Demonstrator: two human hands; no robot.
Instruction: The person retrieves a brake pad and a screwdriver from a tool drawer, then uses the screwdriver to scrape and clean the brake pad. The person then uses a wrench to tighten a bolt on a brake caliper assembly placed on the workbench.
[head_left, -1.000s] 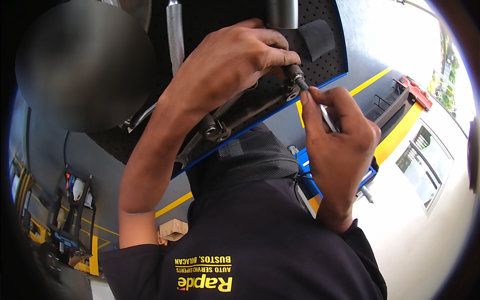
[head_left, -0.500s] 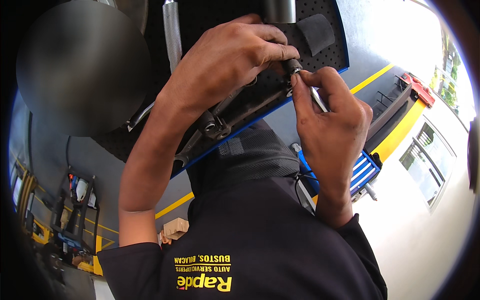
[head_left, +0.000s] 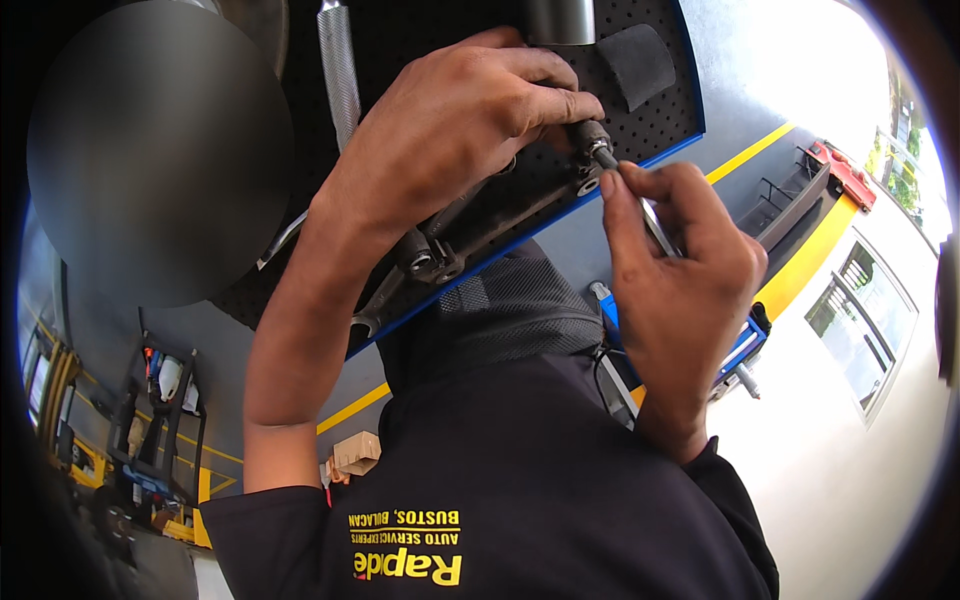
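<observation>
My left hand [head_left: 470,115] is closed round a short dark cylindrical part [head_left: 590,132] above the near right edge of the tray. Its palm side and most of its grip are hidden. My right hand [head_left: 690,250] pinches a slim rod [head_left: 657,226] between thumb and forefinger. The rod is silver lower down, with a dark section toward its upper end, which meets the dark part's end. I cannot tell whether it sits inside. Below my left hand, a long dark metal piece [head_left: 510,220] with an eyelet lies along the tray's edge.
The black perforated tray [head_left: 668,112] has a blue rim. On it are a knurled silver handle [head_left: 340,75], a socket-like end [head_left: 418,260], an open-ended wrench [head_left: 368,322], a curved dark pad [head_left: 638,66] and a silver cylinder [head_left: 562,22]. A blurred round shape [head_left: 160,150] blocks the upper left.
My right hand has drawn down and to the right with the rod, so more of its dark section shows. My left hand stays nearly in place on the dark part.
</observation>
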